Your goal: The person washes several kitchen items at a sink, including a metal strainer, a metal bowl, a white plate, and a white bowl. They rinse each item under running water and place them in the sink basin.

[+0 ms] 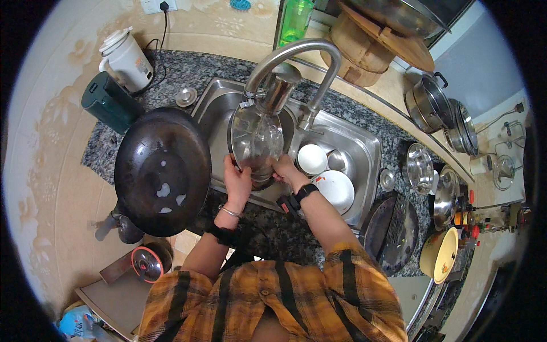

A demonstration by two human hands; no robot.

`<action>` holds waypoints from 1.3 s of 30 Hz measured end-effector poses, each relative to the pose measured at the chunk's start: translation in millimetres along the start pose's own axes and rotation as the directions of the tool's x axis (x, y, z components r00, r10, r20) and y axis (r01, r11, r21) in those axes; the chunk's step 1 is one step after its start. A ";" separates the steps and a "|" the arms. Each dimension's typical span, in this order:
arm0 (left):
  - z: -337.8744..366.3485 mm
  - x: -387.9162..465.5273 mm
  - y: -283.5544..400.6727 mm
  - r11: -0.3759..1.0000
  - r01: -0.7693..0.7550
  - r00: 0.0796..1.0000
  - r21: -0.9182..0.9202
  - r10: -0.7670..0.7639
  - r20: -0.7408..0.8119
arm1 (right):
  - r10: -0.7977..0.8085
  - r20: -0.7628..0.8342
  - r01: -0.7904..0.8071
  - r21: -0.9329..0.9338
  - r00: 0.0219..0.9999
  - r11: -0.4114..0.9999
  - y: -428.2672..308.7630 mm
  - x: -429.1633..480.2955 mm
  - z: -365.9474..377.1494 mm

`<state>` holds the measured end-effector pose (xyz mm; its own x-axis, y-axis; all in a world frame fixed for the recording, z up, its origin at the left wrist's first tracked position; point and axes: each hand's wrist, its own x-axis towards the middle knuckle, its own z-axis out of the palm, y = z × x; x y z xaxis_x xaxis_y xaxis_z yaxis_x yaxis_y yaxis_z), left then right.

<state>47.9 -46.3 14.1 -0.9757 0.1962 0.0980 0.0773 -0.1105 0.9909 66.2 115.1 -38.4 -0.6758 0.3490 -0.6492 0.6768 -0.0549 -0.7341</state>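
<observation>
Over the left basin (220, 124) of a steel double sink, a round, clear glass lid or bowl (252, 141) is tilted under the faucet (295, 47). Water runs over the glass. My left hand (237, 181) grips its near left rim, thumb towards the glass. Curled at the near right edge is my right hand (288, 171), its fingertips partly hidden. Behind the glass shows part of a round metal vessel (288, 124). To the right of my right hand, a white bowl (312, 159), a patterned white bowl (335, 190) and a small metal bowl (338, 160) rest in the right basin.
A black wok (162, 171) with wet patches occupies the counter left of the sink. Beyond it stand a dark green pitcher (112, 102) and a white electric kettle (126, 60). On the right are a dark round board (401, 239) and a yellow enamel basin (440, 256).
</observation>
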 end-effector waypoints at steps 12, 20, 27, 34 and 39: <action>4.7 30.5 7.9 0.697 -0.060 0.995 0.715 -0.016 0.099 | -0.036 0.078 0.020 0.195 0.996 0.981 -9.5 -22.6 -26.3; 33.3 57.1 -4.0 0.506 -0.210 0.976 0.836 0.060 0.209 | -0.094 0.062 0.071 0.300 0.994 0.951 0.4 -75.1 -35.5; 27.8 45.2 0.8 0.364 -0.397 0.918 0.842 0.164 0.362 | -0.093 0.049 0.068 0.370 0.994 0.926 25.3 -101.9 -43.3; 5.4 5.2 33.1 0.537 -0.339 0.941 0.772 0.200 0.274 | -0.090 0.054 0.056 0.455 0.994 0.889 41.1 -109.7 -45.1; -7.0 -4.9 44.6 0.477 -0.297 0.955 0.827 0.151 0.256 | -0.096 0.052 0.065 0.419 0.994 0.906 38.2 -113.4 -37.8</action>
<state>54.6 -59.1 57.2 -0.8673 0.4203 0.2668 0.4967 0.6951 0.5197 179.7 108.8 14.7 -0.7520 0.3033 -0.5853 0.4466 -0.4186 -0.7908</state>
